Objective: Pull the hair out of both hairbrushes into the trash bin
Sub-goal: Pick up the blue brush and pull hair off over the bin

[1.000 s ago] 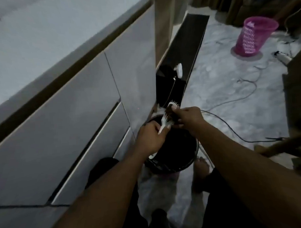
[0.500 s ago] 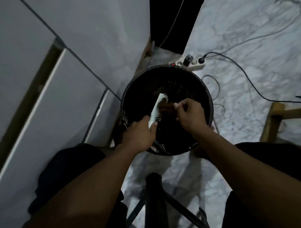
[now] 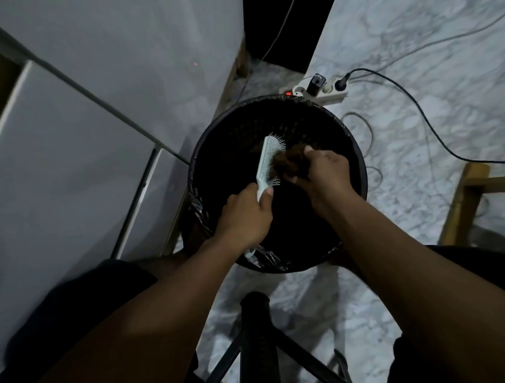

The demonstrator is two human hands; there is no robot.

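A pale hairbrush [image 3: 266,162] is held over the black trash bin [image 3: 356,162], bristles facing right. My left hand [image 3: 246,214] grips its handle from below. My right hand [image 3: 322,171] pinches a brown clump of hair [image 3: 290,161] that still touches the bristles. Both hands hover above the bin's dark opening, which is lined with a black bag. Only one hairbrush is in view.
White cabinet drawers [image 3: 72,140] stand at the left. A power strip [image 3: 319,91] with plugs lies just behind the bin, and cables [image 3: 432,122] trail over the marble floor. A wooden frame [image 3: 463,204] is at the right, and a black stand [image 3: 256,334] rises between my knees.
The camera has tilted down from the room to look straight into the bin. My right hand has drawn the hair clump a little away from the bristles.
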